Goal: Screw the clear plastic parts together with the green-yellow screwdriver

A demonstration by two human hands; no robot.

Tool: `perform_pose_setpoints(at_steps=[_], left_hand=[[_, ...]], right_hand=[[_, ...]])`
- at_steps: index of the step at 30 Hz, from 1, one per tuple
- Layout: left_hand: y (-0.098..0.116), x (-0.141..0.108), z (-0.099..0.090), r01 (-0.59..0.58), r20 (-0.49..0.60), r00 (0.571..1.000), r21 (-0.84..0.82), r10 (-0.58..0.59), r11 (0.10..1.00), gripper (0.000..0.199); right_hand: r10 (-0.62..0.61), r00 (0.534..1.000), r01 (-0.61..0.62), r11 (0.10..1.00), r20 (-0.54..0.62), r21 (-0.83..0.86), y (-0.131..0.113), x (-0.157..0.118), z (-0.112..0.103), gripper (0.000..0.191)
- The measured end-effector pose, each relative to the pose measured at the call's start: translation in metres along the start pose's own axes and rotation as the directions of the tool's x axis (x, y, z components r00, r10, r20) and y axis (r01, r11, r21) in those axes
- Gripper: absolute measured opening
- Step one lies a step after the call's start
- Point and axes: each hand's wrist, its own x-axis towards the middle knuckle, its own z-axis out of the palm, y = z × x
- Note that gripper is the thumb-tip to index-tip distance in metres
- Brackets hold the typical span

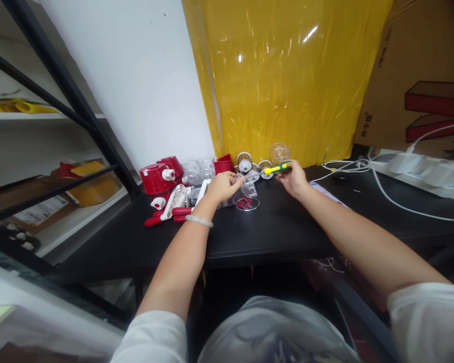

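My right hand is closed around the green and yellow handle of a screwdriver, whose shaft points left. My left hand is closed on a clear plastic part at the screwdriver's tip; its exact shape is hard to make out. Just below the fingers a clear round dish with small red pieces in it rests on the black table. Behind my hands stand several metal-rimmed cylinders and a clear cup.
Left of my hands are red housings, red-handled white parts, clear cups and a red container. White cables and a power strip lie at the right. A yellow-wrapped panel stands behind the table.
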Motion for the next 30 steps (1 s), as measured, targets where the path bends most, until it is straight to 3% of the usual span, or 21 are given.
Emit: perform_pose_setpoints(at_steps=[19, 30], left_hand=[[0.0, 0.0, 0.0, -0.001, 0.002, 1.0, -0.005, 0.001, 1.0, 0.055], [-0.002, 0.0, 0.001, -0.005, 0.0, 1.0, -0.009, 0.005, 1.0, 0.053]], right_hand=[[-0.254, 0.967, 0.249, 0.955, -0.013, -0.164, 0.005, 0.008, -0.002, 0.012], [-0.32, 0.947, 0.299, 0.904, -0.021, -0.304, 0.018, 0.019, -0.009, 0.029]])
